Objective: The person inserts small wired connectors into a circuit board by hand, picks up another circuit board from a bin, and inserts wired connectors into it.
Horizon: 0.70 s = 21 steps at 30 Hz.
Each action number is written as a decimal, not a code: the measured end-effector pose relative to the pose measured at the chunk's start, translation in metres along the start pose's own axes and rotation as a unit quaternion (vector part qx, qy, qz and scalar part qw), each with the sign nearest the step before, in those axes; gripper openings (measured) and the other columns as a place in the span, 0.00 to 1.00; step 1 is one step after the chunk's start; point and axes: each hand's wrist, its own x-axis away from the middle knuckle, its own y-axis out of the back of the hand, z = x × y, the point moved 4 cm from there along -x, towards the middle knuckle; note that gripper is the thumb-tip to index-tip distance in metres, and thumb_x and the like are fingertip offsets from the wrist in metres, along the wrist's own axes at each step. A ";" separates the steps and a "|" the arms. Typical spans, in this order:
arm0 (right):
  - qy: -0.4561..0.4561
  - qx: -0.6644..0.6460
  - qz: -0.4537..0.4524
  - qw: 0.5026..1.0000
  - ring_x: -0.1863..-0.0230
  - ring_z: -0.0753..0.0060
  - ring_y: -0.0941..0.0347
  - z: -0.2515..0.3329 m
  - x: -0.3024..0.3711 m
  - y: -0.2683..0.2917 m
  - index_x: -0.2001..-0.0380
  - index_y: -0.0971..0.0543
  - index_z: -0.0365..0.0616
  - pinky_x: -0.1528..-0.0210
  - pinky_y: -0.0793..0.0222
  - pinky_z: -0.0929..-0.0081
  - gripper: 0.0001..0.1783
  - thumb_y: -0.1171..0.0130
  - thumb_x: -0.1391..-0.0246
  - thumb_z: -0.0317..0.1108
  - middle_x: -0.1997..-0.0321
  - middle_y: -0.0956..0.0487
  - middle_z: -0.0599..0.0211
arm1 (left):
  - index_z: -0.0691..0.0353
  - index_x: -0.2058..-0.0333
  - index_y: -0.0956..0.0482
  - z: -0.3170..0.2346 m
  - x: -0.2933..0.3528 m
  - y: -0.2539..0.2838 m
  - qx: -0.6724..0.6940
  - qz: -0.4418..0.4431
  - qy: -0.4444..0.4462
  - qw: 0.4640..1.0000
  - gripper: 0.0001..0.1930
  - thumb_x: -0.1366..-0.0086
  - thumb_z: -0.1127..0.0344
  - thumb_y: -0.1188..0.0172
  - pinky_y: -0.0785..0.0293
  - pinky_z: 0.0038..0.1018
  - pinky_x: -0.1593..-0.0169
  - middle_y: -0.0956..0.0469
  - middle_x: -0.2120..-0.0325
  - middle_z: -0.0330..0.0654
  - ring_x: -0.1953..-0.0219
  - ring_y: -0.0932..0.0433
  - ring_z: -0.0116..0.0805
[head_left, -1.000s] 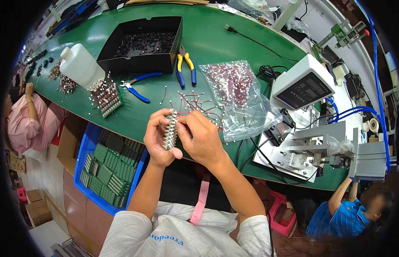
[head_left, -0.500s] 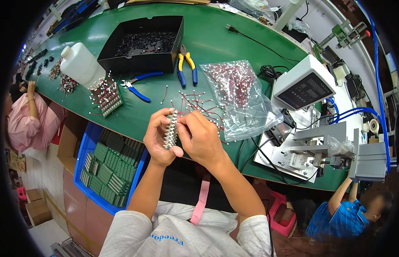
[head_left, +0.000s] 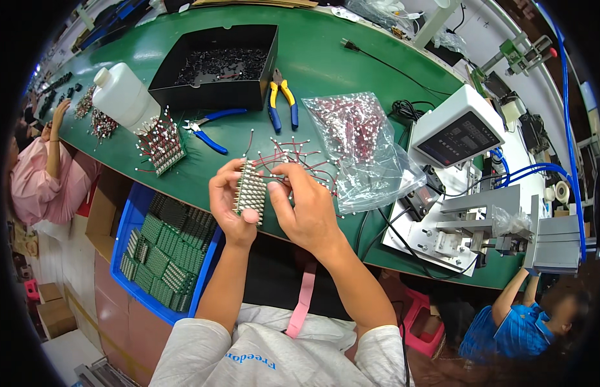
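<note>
A long green worktop (head_left: 313, 55) sweeps across the room, its edges bent by the lens. Above its near edge, the left hand (head_left: 229, 209) has its fingers clamped on a board of white connectors (head_left: 252, 192); the right hand (head_left: 305, 209) is just beside it, and I cannot tell whether its fingers pinch anything. Beyond lie loose red wires (head_left: 288, 153), a clear bag (head_left: 355, 129) of more wires, blue-handled cutters (head_left: 215, 119), yellow-and-blue pliers (head_left: 283, 103), a black box (head_left: 251, 95) and a white jug (head_left: 123, 97). A white control box (head_left: 456, 129) stands at the right, beside a metal press. Below the worktop, a blue bin (head_left: 143, 303) holds green boards over a reddish floor (head_left: 113, 300). A person in pink (head_left: 48, 184) is at the left, another in blue (head_left: 506, 332) at the lower right, near a pink stool (head_left: 421, 322).
</note>
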 end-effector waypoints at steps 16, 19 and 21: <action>0.021 -0.052 -0.003 0.998 0.80 0.75 0.37 0.002 0.005 0.012 0.71 0.25 0.37 0.78 0.40 0.79 0.04 0.44 0.53 0.21 0.76 0.26 0.67 | 0.60 0.56 0.36 -0.001 0.000 -0.001 -0.015 0.002 0.004 1.000 0.44 0.62 0.33 0.29 0.29 0.35 0.48 0.34 0.49 0.50 0.50 0.30 0.42; 0.031 -0.027 -0.004 0.999 0.80 0.75 0.36 0.007 0.006 0.005 0.72 0.24 0.38 0.78 0.39 0.79 0.04 0.44 0.54 0.21 0.76 0.26 0.66 | 0.60 0.56 0.35 0.003 0.003 0.000 -0.020 0.023 -0.013 0.999 0.45 0.64 0.32 0.29 0.31 0.35 0.47 0.34 0.49 0.51 0.50 0.31 0.42; 0.042 -0.003 -0.004 0.999 0.80 0.74 0.36 0.011 0.005 -0.001 0.72 0.24 0.38 0.78 0.39 0.78 0.04 0.43 0.55 0.20 0.76 0.26 0.66 | 0.60 0.57 0.35 0.003 0.003 0.001 -0.025 0.043 -0.030 0.998 0.46 0.65 0.31 0.29 0.33 0.35 0.46 0.34 0.49 0.51 0.49 0.31 0.43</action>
